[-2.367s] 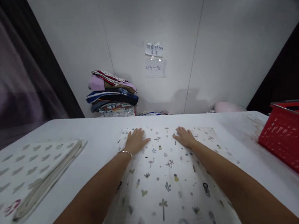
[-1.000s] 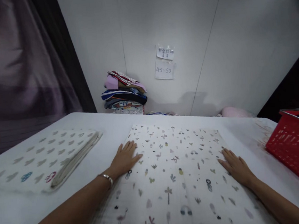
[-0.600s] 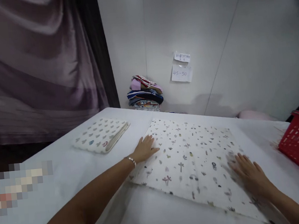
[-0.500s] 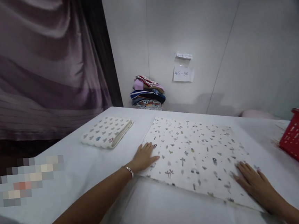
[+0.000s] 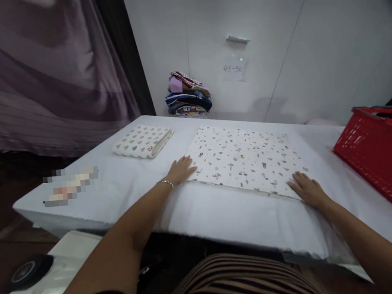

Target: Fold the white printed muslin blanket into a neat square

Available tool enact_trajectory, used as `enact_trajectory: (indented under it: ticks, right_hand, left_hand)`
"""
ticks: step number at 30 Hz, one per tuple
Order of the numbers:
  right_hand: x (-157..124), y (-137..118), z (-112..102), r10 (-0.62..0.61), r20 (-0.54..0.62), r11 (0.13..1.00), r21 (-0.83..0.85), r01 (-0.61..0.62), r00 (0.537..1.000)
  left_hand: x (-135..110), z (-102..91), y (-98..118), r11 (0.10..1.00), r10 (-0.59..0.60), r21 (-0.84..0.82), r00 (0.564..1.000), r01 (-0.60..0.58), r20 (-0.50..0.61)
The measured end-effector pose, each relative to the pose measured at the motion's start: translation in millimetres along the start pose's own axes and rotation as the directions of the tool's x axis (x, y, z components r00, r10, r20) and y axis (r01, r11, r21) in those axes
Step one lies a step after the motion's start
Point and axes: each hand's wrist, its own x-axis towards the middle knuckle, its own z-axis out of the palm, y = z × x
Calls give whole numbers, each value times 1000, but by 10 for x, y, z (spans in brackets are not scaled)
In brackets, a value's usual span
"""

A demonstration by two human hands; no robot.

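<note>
A white cloth printed with small plants and animals (image 5: pixel 245 158) lies flat on the white table (image 5: pixel 124 190). My left hand (image 5: pixel 180 170) rests flat at the cloth's near left corner, fingers stretched out, a thin bracelet on the wrist. My right hand (image 5: pixel 306 188) lies flat on the near right corner, fingers spread. Neither hand holds anything.
A folded cloth with a grey print (image 5: pixel 143 141) lies at the table's left. A red plastic basket (image 5: pixel 380 151) stands at the right. A stack of folded clothes (image 5: pixel 187 94) sits against the wall, under a paper note (image 5: pixel 233 68). A purple curtain (image 5: pixel 45 73) hangs left.
Both hands slid from the far part of the cloth outward and back to its near corners. The view pulled back from the table, so my striped clothing and the table's front edge now show.
</note>
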Motion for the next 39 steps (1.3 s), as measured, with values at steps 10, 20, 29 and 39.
enact_trajectory:
  ticks: [10,20,29,39]
  right_hand:
    - [-289,-975,-221,-388,-140,880,237,411,911]
    - [-198,-1646,-149,-550,-418,687,265,676,723]
    - [-146,-1810,-115,-577,-420,709,167,685,700]
    - [-192,-1824,-43,-530,-505,716,163,679,681]
  left_hand:
    - [-457,110,503,965,255,-14,950,-262,-178]
    - [-389,320,919,872,451,-75,855,-483,-255]
    - [-366,326,1011,896,424,-17,867,-444,-262]
    - [-346,358,999,889,417,-62,859,-453,-297]
